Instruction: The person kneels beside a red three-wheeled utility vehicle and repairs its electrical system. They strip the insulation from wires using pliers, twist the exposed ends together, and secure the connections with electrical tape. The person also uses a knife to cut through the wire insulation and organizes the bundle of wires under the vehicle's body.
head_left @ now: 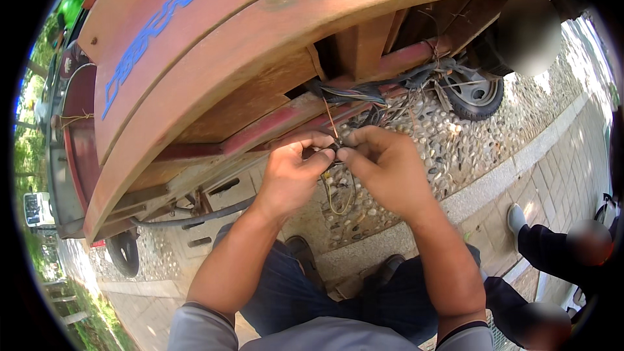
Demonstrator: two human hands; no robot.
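Note:
In front of me, both my hands meet at thin electrical wires below the underside of a faded red vehicle body [260, 32]. My left hand [292, 172] is closed, its thumb and forefinger pinching the wires. Fingertip to fingertip with it, my right hand [391, 168] is also closed in a pinch on them. An orange wire [329, 116] runs up from the fingers towards a wiring bundle [354, 95] with several coloured strands. Under the fingers hangs a loop of yellow wire [330, 200]. The exact point where the wires join is hidden by the fingertips.
A wheel [473, 96] stands beyond the bundle at the right, and another tyre [122, 255] at the lower left. A dark hose [195, 220] runs along the underside. Pebbled paving [448, 162] lies below. Other people's legs [549, 244] are at the right.

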